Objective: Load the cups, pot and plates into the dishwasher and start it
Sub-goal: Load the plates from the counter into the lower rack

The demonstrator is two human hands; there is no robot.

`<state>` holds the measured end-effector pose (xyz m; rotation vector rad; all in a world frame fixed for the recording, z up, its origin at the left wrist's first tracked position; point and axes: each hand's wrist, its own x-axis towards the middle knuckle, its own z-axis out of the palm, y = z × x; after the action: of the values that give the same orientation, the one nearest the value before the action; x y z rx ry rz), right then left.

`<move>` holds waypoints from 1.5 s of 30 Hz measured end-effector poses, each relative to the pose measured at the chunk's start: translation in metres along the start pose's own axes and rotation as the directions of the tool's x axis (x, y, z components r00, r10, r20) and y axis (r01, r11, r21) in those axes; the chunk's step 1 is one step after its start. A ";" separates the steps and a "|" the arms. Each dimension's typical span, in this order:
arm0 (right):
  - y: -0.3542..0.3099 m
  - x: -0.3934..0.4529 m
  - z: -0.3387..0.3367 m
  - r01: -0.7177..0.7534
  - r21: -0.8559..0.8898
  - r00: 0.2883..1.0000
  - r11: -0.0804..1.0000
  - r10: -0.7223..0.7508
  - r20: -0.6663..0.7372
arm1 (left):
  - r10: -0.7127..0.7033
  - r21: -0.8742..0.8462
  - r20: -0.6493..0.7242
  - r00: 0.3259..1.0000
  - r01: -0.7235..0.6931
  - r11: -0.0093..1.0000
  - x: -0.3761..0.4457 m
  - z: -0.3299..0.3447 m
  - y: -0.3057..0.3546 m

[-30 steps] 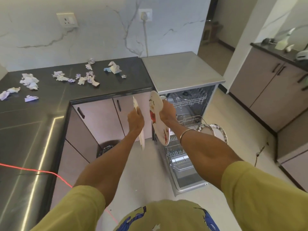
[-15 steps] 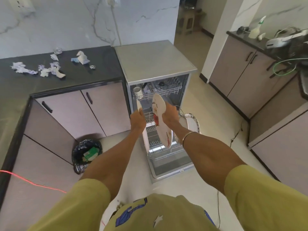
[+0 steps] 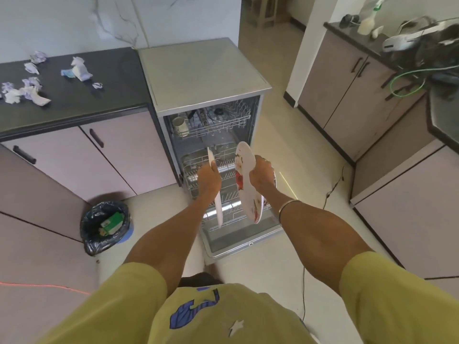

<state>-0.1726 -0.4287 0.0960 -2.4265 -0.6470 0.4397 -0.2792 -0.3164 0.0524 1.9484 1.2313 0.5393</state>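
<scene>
While I stand before the open dishwasher [image 3: 211, 78], its door down and lower rack [image 3: 198, 170] pulled out, I grip a plate in each hand, both held on edge above that rack. My right hand [image 3: 260, 176] curls round the larger plate [image 3: 244, 170], white with red smears; my left hand [image 3: 209, 180] holds the plain white plate [image 3: 218, 212], seen edge-on. Since a moment ago the dishwasher looms nearer and the bench [image 3: 74, 95] has slid left. A mug [image 3: 180, 124] sits in the upper rack; my fingers are hidden behind the plates.

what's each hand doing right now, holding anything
Left hand: gripping a plain white plate, held edge-on.
Right hand: gripping a white round plate with red floral print, held upright.
</scene>
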 end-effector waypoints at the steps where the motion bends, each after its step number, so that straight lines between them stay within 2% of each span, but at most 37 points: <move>1: 0.003 0.007 0.001 -0.003 -0.002 1.000 1.000 0.003 0.001 | -0.004 0.013 0.006 1.000 0.004 1.000 0.004 0.007 0.000; 7: 0.013 0.052 0.009 -0.058 0.046 0.998 0.997 0.057 0.024 | -0.053 0.019 0.053 0.997 0.052 0.998 0.044 0.044 -0.003; 11: 0.018 0.081 0.018 -0.112 0.017 0.992 0.994 0.111 0.055 | -0.071 0.077 0.061 0.996 0.066 0.995 0.069 0.062 0.001; 19: 0.033 0.131 0.031 -0.169 -0.046 0.979 0.985 0.173 0.108 | -0.207 0.114 0.130 0.970 0.192 0.975 0.104 0.085 -0.004; 23: 0.038 0.156 0.027 -0.149 -0.056 0.976 0.987 0.156 0.149 | -0.274 0.167 0.162 0.948 0.247 0.954 0.116 0.104 -0.002; 31: 0.065 0.221 0.017 -0.058 -0.042 0.960 0.997 0.068 0.271 | -0.427 0.184 0.087 0.900 0.407 0.895 0.134 0.151 0.014; 37: 0.091 0.264 0.026 -0.058 -0.001 0.935 0.998 0.055 0.351 | -0.572 0.047 0.022 0.820 0.570 0.820 0.139 0.190 0.013; 41: 0.116 0.281 0.046 -0.050 0.018 0.922 0.999 0.039 0.384 | -0.607 0.061 0.004 0.795 0.606 0.793 0.142 0.211 0.010; 45: 0.120 0.293 0.060 -0.087 0.010 0.887 0.996 0.073 0.456 | -0.592 0.042 0.009 0.806 0.591 0.806 0.150 0.229 -0.004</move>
<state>0.0849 -0.3287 -0.0705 -2.3374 -0.7257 1.0683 -0.0574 -0.2665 -0.1009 1.4662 1.7449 0.1651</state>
